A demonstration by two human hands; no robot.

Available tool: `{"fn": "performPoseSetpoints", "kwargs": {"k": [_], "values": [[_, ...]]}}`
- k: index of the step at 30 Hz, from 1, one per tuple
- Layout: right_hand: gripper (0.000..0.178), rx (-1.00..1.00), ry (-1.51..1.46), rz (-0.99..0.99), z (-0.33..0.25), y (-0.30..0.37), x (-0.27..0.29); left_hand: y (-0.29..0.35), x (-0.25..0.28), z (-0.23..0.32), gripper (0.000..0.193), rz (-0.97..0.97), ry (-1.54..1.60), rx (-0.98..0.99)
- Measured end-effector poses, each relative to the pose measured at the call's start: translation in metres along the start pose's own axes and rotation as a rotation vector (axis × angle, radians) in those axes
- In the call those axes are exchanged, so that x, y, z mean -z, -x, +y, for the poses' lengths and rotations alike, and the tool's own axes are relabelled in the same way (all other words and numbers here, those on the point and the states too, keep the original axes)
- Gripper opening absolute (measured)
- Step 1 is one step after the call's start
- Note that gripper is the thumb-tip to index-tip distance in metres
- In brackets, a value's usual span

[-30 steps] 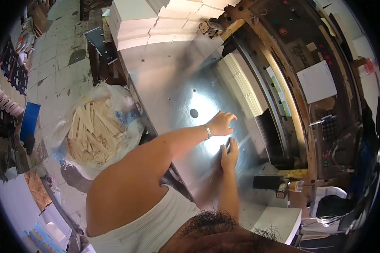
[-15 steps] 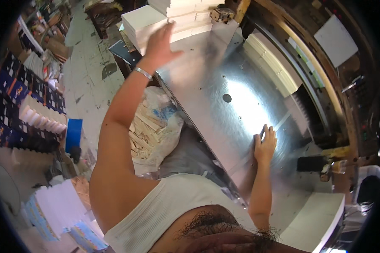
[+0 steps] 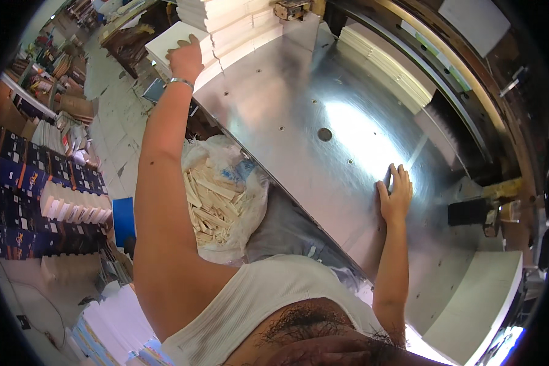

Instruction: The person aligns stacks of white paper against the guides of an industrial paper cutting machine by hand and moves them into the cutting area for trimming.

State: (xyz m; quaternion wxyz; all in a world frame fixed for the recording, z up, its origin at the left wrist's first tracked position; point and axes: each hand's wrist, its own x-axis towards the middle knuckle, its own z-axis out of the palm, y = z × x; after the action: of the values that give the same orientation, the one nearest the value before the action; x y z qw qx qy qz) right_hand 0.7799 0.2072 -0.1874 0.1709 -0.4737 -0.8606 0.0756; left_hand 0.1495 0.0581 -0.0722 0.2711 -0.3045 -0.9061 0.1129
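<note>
At the far left end of a shiny metal table [image 3: 274, 165], my left hand [image 3: 186, 58] reaches over a low stack of cream paper [image 3: 171, 38]. Its fingers are spread and slightly bent over the top sheets; whether they press on the paper I cannot tell. Behind and to the right of it rises a taller pile of white paper [image 3: 238, 24]. My right hand [image 3: 396, 196] lies on the bare metal with fingers apart, holding nothing. Farther back, a long row of cut paper [image 3: 387, 64] sits under the machine's beam [image 3: 433, 61].
A plastic bag of paper offcuts [image 3: 219, 201] stands below the table's near edge. More white paper [image 3: 476, 311] lies at the table's right end. Dark boxes [image 3: 43, 189] and a blue panel [image 3: 123, 221] are on the left. A black block [image 3: 470, 211] juts out at right.
My left hand has moved left onto the low paper stack. The right hand stays on the metal, its fingers a little more spread. The whole view has shifted somewhat.
</note>
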Motion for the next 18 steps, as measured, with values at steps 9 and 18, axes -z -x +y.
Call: {"fn": "performPoseSetpoints", "kwargs": {"k": [9, 18], "values": [[0.066, 0.018, -0.032, 0.002, -0.001, 0.005, 0.004, -0.020, -0.041, -0.001, 0.064, 0.181, -0.046, -0.026], [0.066, 0.004, -0.039, 0.000, -0.007, 0.001, 0.006, -0.033, -0.038, -0.029, 0.046, 0.207, 0.068, -0.099]]}}
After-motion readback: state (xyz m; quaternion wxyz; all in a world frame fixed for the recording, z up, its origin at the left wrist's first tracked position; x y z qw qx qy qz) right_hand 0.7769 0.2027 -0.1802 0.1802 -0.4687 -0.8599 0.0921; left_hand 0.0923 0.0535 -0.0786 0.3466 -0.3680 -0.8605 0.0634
